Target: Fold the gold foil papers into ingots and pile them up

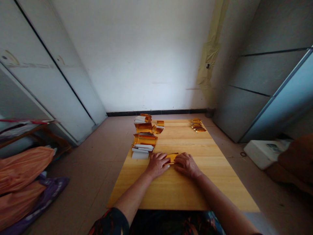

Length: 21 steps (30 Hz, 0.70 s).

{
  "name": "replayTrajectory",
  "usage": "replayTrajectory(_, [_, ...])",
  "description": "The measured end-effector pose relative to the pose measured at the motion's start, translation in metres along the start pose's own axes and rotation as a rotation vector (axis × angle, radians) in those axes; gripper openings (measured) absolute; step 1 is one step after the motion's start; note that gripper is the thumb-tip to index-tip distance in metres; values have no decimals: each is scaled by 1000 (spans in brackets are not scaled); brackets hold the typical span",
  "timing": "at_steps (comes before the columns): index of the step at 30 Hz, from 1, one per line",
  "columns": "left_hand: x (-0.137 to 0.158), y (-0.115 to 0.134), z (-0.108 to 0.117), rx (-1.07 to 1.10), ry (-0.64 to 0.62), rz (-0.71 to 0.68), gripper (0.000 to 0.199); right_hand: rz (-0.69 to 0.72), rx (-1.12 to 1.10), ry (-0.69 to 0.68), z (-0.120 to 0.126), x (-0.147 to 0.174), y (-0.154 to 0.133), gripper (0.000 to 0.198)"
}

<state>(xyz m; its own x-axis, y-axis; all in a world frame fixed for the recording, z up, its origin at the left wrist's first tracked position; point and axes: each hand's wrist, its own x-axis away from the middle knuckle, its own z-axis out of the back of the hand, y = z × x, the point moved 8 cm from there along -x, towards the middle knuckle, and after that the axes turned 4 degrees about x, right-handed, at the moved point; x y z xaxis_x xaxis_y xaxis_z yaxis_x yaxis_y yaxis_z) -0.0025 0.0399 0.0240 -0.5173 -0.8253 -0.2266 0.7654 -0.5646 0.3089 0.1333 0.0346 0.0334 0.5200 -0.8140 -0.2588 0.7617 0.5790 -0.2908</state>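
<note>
- I find the sheet [172,158] on the table [172,194], between the two hands and partly covered by both.
- Its visible face is gold and glossy, brighter toward the middle, with a reddish-brown tone beside the left fingers.
- I note a dark, narrow strip along its far edge, sloping slightly up to the right; the near edge shows as a pale, thin line.
- Its full outline is hidden under the fingers, so I cannot tell how many folds it has.
- The left hand [158,164] lies palm down, fingers bent over the sheet's left side, thumb near its close edge.
- The right hand [187,164] is likewise palm down, fingers curved over the right side.
- Both touch the sheet; whether either pinches it or only presses it, I cannot tell.
- Beyond the left hand I record a pile [145,140] of gold sheets, with white paper [140,154] at its near end.
- Folded gold pieces [198,125] lie overlapped in a row at the far right corner.
</note>
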Motion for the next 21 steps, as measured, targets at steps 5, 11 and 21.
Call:
replayTrajectory(5, [1, -2, 0, 27, 19, -17, 27, -121, -116, 33, -9, -6, 15, 22])
replayTrajectory(11, [-4, -12, 3, 117, 163, 92, 17, -303, -31, 35, -16, -16, 25, 23])
replayTrajectory(21, [-16, -25, -8, 238, 131, 326, 24, -339, 257, -73, -15, -25, 19, 22])
